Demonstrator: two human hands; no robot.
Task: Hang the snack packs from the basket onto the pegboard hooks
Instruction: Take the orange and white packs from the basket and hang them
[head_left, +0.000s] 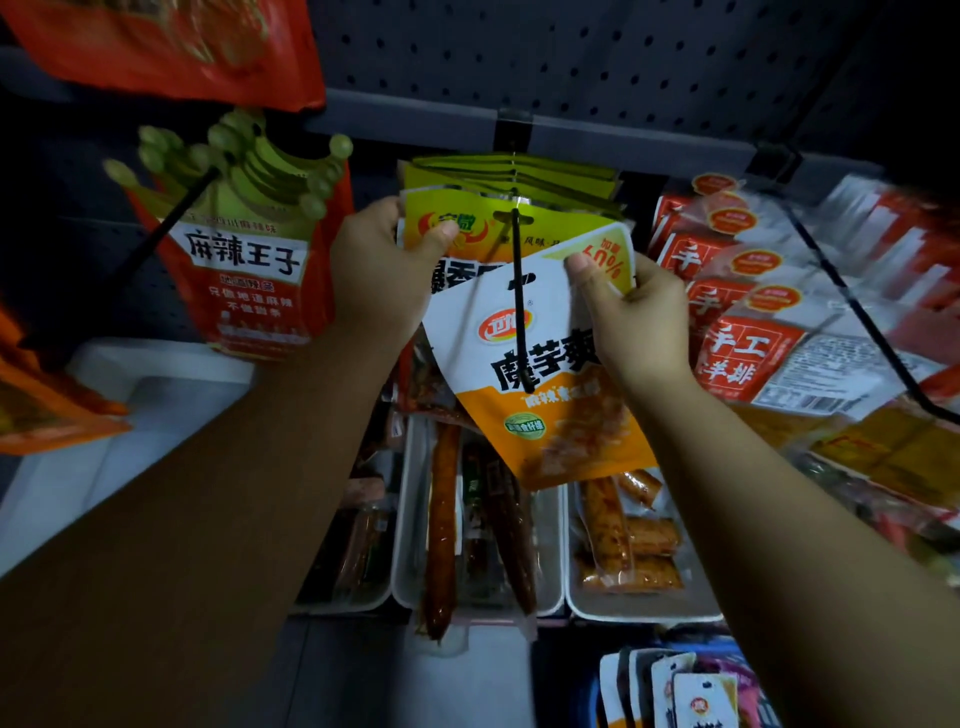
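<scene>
— Forearms fill the foreground, both reaching up to the same hook (521, 301). What step is this?

— Threading, I judge. The right hand (636, 317) pinches the upper right corner of a white-and-orange snack pack (540, 384), thumb on the front face. The pack hangs tilted between the two hands, and the black hook runs down across its front.

— And the other hand?

— The left hand (379, 270) grips the yellow pack (561, 228) already on the hook, thumb curled over its top left corner. That pack sits just behind the white one, with more yellow packs (509, 174) stacked behind it.

— How to do it well?

— Level the tilted pack first, so its hang hole squares with the hook tip. Whether the hole is on the hook yet, I cannot tell. The left hand should press the hung packs back towards the pegboard (571, 57) to free room on the hook.

— Where are the remaining packs?

— Below the right forearm, white-topped packs stand in a blue basket (595, 691). Trays of sausage snacks (493, 519) lie under the hands.
</scene>
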